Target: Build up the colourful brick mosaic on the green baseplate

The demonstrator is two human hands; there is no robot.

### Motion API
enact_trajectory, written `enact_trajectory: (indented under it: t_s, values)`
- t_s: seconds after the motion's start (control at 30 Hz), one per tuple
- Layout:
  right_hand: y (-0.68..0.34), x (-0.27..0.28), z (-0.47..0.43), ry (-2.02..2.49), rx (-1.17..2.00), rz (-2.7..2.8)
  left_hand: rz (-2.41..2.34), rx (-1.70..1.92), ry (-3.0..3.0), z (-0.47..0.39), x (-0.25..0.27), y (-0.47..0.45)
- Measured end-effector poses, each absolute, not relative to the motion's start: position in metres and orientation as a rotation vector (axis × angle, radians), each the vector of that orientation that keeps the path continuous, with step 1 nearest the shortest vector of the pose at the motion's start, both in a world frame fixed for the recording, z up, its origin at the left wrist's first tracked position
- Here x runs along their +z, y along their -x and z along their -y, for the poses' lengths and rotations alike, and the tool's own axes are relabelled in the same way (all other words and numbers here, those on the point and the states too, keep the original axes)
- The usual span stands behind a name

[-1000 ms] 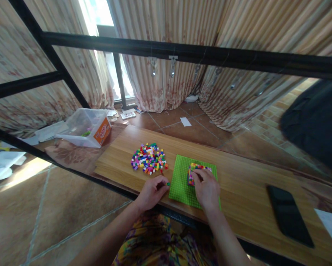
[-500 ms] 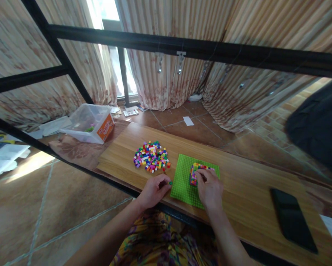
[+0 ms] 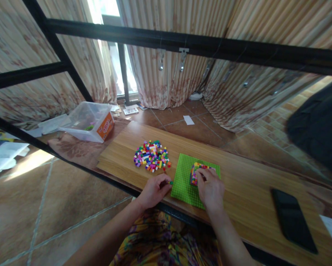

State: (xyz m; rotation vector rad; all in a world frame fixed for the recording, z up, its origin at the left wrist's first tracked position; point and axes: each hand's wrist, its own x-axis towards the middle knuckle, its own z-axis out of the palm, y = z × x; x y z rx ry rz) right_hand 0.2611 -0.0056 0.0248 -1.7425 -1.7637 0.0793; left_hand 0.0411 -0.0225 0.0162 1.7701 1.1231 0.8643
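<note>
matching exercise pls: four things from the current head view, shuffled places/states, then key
1. left hand
2. right hand
3. loose bricks
4. black device

A. at the multicoloured build
B. lying flat, right of the green baseplate
C. holding a small green piece
D. heaped left of the green baseplate

Pairs: 1-C, 2-A, 3-D, 4-B

Table (image 3: pixel 246 188) holds a loose brick pile (image 3: pixel 151 156) at left, a baseplate (image 3: pixel 182 183) mid-length, a phone (image 3: pixel 294 221) well to the right. Brick build (image 3: pixel 194 174) sits on the baseplate, partly under the right hand (image 3: pixel 211 187). Left hand (image 3: pixel 153 190) is in front of the pile — small brick (image 3: pixel 171 183) at its fingertips, by the baseplate's left edge. Bin (image 3: pixel 106 126) stands past the table's left end, pieces (image 3: pixel 89 128) inside. Curtains (image 3: pixel 179 18) hang behind — paper slip (image 3: pixel 188 120) on the floor (image 3: pixel 171 119) before them.
</note>
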Motion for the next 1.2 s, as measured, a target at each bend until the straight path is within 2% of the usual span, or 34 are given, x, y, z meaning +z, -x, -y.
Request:
enact_trajectory:
  t_s: [0.33,0.6,0.93,1.2]
  values:
    - [-0.257,0.023,0.009,1.767,0.018,1.766,-1.125,0.866,-1.764,0.021,0.015,-0.041]
    - [-0.257,0.025,0.02,1.689,0.094,1.68,-1.107,0.904,-1.735,0.021,0.018,-0.041]
    - [-0.202,0.027,0.05,1.54,0.619,1.703,-1.071,0.879,-1.66,0.019,0.009,-0.037]
    - [-0.196,0.024,0.045,1.503,0.851,1.562,-1.048,0.867,-1.639,0.019,0.009,-0.035]
